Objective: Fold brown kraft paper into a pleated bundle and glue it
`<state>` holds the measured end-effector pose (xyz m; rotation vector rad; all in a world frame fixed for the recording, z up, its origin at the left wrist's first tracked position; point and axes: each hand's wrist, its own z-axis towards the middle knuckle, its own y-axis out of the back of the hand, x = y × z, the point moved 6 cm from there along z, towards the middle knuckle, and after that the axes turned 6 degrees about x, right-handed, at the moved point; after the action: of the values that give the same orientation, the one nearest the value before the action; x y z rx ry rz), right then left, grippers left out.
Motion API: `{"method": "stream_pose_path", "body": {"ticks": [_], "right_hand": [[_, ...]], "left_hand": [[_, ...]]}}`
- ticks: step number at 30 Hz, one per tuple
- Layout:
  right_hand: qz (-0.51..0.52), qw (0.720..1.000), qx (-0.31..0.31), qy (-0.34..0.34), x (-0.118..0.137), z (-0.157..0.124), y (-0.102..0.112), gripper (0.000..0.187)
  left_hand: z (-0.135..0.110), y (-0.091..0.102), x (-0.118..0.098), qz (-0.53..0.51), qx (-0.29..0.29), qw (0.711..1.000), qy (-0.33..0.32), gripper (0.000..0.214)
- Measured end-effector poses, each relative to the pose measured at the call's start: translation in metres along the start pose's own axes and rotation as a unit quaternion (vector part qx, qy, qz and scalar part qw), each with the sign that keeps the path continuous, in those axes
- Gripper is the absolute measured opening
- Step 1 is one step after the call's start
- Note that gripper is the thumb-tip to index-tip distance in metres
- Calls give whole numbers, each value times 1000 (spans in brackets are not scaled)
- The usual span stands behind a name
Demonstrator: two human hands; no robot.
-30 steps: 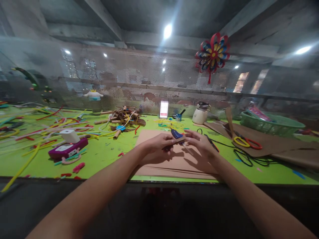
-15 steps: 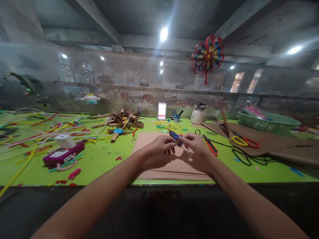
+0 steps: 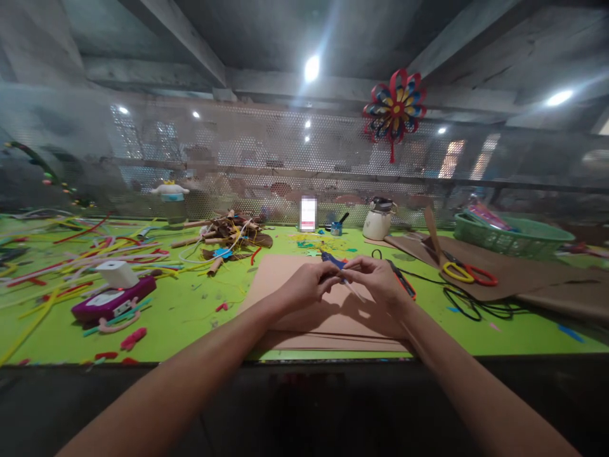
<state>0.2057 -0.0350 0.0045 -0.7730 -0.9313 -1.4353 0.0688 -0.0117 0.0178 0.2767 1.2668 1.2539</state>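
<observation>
A small blue glue gun [image 3: 332,258] is between my two hands, over a stack of brown paper sheets [image 3: 280,270]. Its nozzle points away from me, and much of its body is hidden by fingers. My left hand [image 3: 311,282] is closed around the near side of it. The fingertips of my right hand [image 3: 375,279] pinch together at its rear and meet those of the left. From below the right fingers a thin whitish stick [image 3: 356,291] juts toward me. Just right of that hand lies an orange-and-black tool [image 3: 404,280], partly covered.
Left lie a purple power strip [image 3: 114,299] with a white plug, loose coloured pipe cleaners [image 3: 90,260] and a heap of twigs [image 3: 233,235]. Behind stand a lit phone [image 3: 308,214] and a white jug [image 3: 378,219]. Right are scissors [image 3: 480,275], black cord [image 3: 469,303] and a green basket [image 3: 514,238].
My left fingers have moved right and closed in on the glue gun, touching my right fingertips. More of the gun is covered now. The view has shifted slightly.
</observation>
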Motion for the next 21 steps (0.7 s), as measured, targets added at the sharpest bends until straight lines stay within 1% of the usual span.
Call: {"method": "stream_pose_path", "body": {"ticks": [5,7,9,13,15,18,21], "right_hand": [[-19,999,-28,22,3,-2,3,19],[-12,999,-30,29,0,-1,5,17],[11,999,-22,22,-5,0,6,16],[59,997,25,-44,-16,1,2,23],[57,995,42,-67,-19,1,0,26],[28,997,45,-54,-17,2,2,23],[14,999,23,-30,-15,2,7,21]], "left_hand": [[-1,3,-6,77,-26,996,-21,22],[-1,4,-6,99,-35,994,-19,21],[-2,5,-5,112,-44,993,-12,22],[-3,4,-2,106,-35,994,-17,23],[-3,2,-1,99,-26,994,-24,22],[-2,0,3,86,-10,996,-16,23],[-1,-1,5,61,-3,998,-2,27]]}}
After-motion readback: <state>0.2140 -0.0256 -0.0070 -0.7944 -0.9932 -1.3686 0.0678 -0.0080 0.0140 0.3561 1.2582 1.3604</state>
